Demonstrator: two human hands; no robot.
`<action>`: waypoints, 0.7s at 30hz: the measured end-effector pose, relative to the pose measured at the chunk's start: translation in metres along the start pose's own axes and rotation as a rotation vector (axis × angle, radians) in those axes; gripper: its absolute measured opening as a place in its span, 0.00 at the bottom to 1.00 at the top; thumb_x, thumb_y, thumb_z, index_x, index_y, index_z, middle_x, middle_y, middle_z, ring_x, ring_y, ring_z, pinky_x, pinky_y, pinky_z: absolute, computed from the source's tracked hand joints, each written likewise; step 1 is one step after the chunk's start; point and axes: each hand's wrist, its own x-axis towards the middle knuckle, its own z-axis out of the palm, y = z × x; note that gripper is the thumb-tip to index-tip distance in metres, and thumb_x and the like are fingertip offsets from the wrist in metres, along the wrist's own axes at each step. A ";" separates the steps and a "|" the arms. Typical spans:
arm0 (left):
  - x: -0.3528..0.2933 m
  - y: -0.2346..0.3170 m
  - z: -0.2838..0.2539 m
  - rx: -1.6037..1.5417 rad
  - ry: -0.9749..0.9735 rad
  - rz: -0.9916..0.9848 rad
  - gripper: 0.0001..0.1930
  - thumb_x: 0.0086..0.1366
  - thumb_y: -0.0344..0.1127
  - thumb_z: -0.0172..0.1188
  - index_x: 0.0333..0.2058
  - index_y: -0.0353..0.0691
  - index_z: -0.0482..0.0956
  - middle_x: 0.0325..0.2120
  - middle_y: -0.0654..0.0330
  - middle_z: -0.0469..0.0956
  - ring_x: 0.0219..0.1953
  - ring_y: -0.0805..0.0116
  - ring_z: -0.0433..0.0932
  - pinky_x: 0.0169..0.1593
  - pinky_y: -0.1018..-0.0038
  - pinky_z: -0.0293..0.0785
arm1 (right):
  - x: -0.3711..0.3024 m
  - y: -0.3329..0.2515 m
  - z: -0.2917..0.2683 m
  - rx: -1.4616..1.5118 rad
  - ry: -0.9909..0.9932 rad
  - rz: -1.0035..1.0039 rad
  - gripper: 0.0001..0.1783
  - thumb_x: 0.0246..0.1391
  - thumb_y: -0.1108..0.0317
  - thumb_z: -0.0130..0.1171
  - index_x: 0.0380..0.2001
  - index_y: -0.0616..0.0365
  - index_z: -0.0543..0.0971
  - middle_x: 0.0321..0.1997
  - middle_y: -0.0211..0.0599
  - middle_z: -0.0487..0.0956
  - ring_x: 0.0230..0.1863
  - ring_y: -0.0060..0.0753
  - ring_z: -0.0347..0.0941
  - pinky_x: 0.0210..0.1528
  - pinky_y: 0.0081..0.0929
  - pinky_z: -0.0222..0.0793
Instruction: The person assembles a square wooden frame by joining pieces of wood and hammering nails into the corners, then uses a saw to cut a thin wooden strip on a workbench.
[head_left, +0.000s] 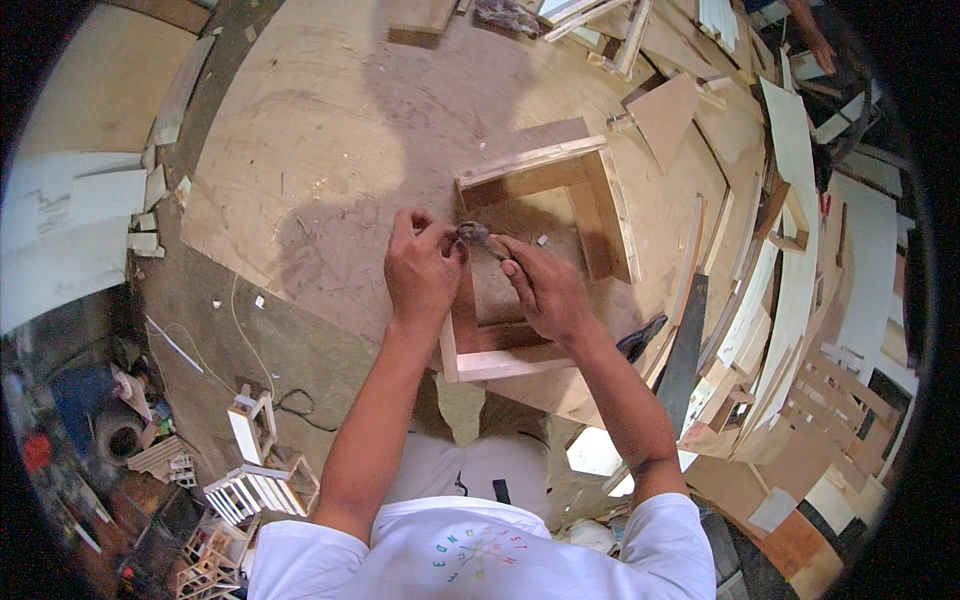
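While both hands work above the wooden frame (545, 215), which lies flat on the plywood sheet (320, 150), the left hand (422, 268) pinches something too small to make out, fingers closed tight. The right hand (545, 290) is closed around a small dark tool (478, 236), its tip meeting the left fingertips just over the frame's inner opening. That tool looks hard, light and stiff, best held by its shaft. Beyond the frame's right side lie stacked wood offcuts (790, 290).
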 end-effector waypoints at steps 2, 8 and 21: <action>-0.001 0.000 0.000 0.009 0.001 0.009 0.10 0.48 0.24 0.71 0.32 0.37 0.86 0.37 0.51 0.76 0.40 0.50 0.80 0.43 0.59 0.78 | 0.000 0.001 -0.001 -0.014 -0.024 0.004 0.20 0.70 0.58 0.52 0.59 0.55 0.77 0.51 0.53 0.82 0.49 0.59 0.80 0.49 0.46 0.76; 0.001 0.000 -0.001 -0.004 -0.069 -0.041 0.10 0.48 0.24 0.70 0.32 0.37 0.86 0.38 0.52 0.76 0.41 0.50 0.79 0.45 0.58 0.77 | -0.002 0.009 0.005 -0.020 -0.016 -0.022 0.20 0.71 0.58 0.50 0.60 0.54 0.76 0.51 0.52 0.82 0.49 0.60 0.79 0.50 0.47 0.75; 0.003 0.000 -0.002 -0.007 -0.065 -0.028 0.08 0.48 0.25 0.70 0.30 0.37 0.85 0.36 0.52 0.77 0.41 0.50 0.78 0.45 0.58 0.76 | -0.004 0.005 0.005 -0.050 0.033 -0.017 0.19 0.71 0.60 0.51 0.56 0.59 0.78 0.48 0.54 0.82 0.47 0.57 0.81 0.45 0.45 0.76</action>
